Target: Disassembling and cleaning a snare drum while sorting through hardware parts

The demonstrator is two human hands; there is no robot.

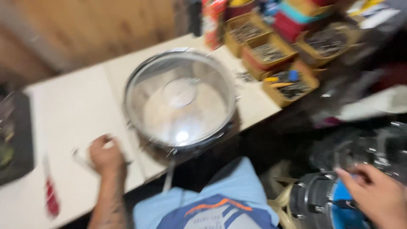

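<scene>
White countertop (76,110): pot (180,99) near its front edge; left hand (106,154) curls around a small tool, steadying it; right hand's (377,193) fingers rest on a blue lid (345,208).

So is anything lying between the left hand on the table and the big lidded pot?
Nothing visible does. The left hand rests on the white table, closed around a small blurred thing, and only bare tabletop shows between it and the lidded steel pot to its right. The red-handled tool lies on the hand's other side.
</scene>
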